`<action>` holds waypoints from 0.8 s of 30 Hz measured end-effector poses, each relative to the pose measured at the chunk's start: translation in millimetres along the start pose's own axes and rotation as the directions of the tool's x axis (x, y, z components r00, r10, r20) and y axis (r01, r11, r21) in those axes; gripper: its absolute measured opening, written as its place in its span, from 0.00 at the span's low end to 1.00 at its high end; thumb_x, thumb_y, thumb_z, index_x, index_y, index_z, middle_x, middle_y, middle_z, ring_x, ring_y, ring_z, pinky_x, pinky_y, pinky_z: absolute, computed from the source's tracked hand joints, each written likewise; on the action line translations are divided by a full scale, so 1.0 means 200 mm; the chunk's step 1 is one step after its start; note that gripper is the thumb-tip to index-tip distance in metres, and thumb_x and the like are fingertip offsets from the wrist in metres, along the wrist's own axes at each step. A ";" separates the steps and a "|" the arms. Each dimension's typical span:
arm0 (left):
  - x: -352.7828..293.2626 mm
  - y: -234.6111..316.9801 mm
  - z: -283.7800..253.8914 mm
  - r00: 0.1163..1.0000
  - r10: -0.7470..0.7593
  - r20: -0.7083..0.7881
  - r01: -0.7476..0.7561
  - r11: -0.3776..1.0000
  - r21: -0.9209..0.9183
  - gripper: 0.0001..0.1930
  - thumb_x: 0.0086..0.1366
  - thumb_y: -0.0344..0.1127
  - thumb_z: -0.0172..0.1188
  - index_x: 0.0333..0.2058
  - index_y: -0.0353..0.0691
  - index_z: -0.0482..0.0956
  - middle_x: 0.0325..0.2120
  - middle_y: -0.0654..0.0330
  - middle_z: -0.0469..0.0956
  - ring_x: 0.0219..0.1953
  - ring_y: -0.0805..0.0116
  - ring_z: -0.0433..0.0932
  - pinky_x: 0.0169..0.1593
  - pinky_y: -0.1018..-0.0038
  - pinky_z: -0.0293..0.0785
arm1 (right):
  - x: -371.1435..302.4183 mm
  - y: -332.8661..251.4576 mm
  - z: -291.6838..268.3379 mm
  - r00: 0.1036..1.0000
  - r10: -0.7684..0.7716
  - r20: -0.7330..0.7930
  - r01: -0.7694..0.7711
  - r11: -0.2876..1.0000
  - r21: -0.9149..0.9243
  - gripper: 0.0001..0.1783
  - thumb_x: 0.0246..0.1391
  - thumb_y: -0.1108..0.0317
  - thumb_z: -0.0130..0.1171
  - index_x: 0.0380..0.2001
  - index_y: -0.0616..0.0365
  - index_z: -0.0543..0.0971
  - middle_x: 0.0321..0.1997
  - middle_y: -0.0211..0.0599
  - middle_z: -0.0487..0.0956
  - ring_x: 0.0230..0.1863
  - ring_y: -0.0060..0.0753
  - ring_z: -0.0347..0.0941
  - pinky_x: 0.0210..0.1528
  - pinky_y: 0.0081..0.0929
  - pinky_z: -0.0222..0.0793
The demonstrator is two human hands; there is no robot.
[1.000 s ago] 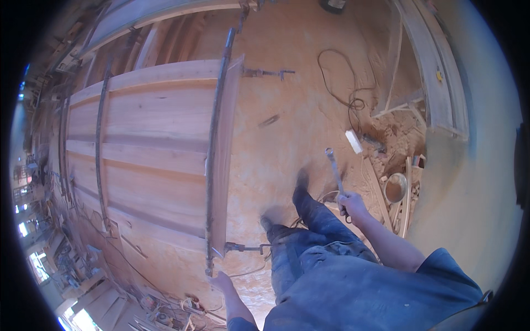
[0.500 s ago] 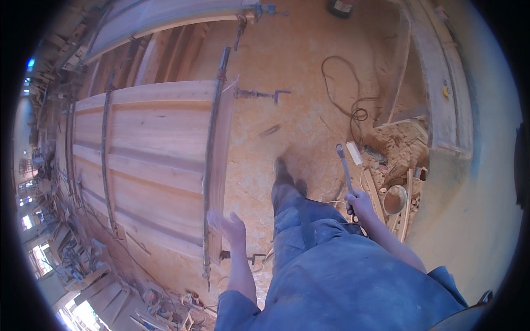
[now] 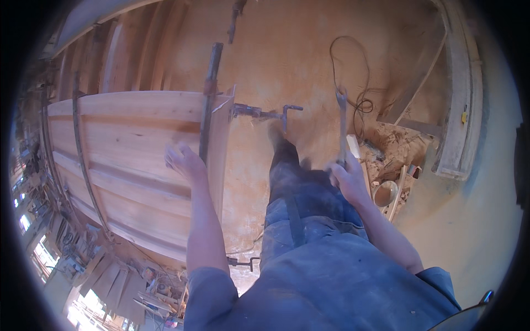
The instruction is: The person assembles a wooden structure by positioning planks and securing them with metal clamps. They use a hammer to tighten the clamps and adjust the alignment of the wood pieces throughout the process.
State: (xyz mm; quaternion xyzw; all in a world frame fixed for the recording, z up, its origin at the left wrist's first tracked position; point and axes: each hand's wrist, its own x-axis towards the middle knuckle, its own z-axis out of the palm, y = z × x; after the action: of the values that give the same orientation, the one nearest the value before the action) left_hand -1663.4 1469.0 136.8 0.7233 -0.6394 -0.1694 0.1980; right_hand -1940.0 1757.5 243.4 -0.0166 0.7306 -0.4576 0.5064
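My right hand (image 3: 349,177) is closed around the handle of a long metal wrench (image 3: 343,124), whose far end points away from me. My left hand (image 3: 185,161) reaches out over a framed wooden panel (image 3: 143,140), fingers apart and a little bent. It is beside a dark bar clamp (image 3: 208,105) that lies across the panel's near end; whether it touches the wood or the bar I cannot tell. From the panel's end sticks out a clamp screw (image 3: 259,113) with a crank handle. Another crank handle (image 3: 245,261) shows lower down, past my left forearm.
A second bar clamp (image 3: 87,160) crosses the panel farther left. On the floor to the right are a looped cable (image 3: 364,71), a round bucket (image 3: 385,193) and wood scraps among shavings. Long timber beams (image 3: 461,105) lie along the right side. Cluttered boards (image 3: 118,287) fill the lower left.
My left hand has moved forward and left, over the panel. The wrench has been raised farther ahead in my right hand. The view has shifted as I walk forward.
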 end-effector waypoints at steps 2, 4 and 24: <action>0.06 0.04 0.05 1.000 -0.014 0.015 0.013 0.999 0.029 0.30 0.73 0.43 0.54 0.64 0.25 0.67 0.64 0.39 0.67 0.67 0.42 0.62 0.69 0.52 0.57 | 0.18 -0.17 0.16 0.993 -0.095 0.068 0.091 0.994 0.059 0.07 0.63 0.71 0.53 0.44 0.61 0.73 0.34 0.33 0.79 0.23 0.20 0.69 0.26 0.22 0.66; 0.07 0.08 0.03 0.998 0.043 0.051 -0.047 0.995 0.086 0.30 0.73 0.45 0.53 0.64 0.25 0.68 0.64 0.40 0.67 0.67 0.43 0.62 0.69 0.53 0.58 | 0.36 -0.30 0.32 0.973 -0.155 0.169 0.142 0.986 0.084 0.10 0.63 0.71 0.53 0.46 0.61 0.73 0.38 0.34 0.79 0.25 0.19 0.69 0.27 0.21 0.67; 0.06 0.15 0.03 0.998 -0.050 -0.039 0.055 0.991 0.122 0.24 0.74 0.44 0.51 0.60 0.30 0.70 0.56 0.44 0.74 0.60 0.44 0.68 0.63 0.51 0.62 | 0.93 -0.50 0.80 0.896 -0.161 0.414 0.306 0.900 -0.311 0.10 0.65 0.73 0.53 0.49 0.59 0.71 0.39 0.36 0.80 0.29 0.24 0.73 0.34 0.26 0.71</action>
State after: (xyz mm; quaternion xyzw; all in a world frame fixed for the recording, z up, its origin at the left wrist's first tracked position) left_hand -1690.2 1453.3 145.6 0.7538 -0.6256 -0.1217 0.1600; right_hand -1953.6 1504.9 165.9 -0.2883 0.6839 -0.3592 0.5658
